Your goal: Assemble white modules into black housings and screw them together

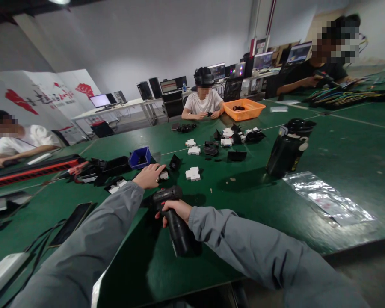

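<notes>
My right hand [176, 209] is wrapped round the handle of a black cordless drill [179, 235], which rests near the table's front edge with its nose pointing left. Just beyond it, my left hand [149, 176] reaches forward with fingers stretched out. Its fingertips are at a small black-and-white part [164, 175]; whether they touch it I cannot tell. A black angled piece [175, 162] lies right behind that part. To the right sits a white module [193, 173], and a blue bin [140, 158] with small dark items stands behind my left hand.
More white modules and black covers [227, 139] lie mid-table. A black bottle [290, 147] and a clear plastic bag [329, 199] are at right. A phone [72, 224] and a white power strip [6, 273] lie at left. Across stands an orange basket [244, 112]; several people sit around.
</notes>
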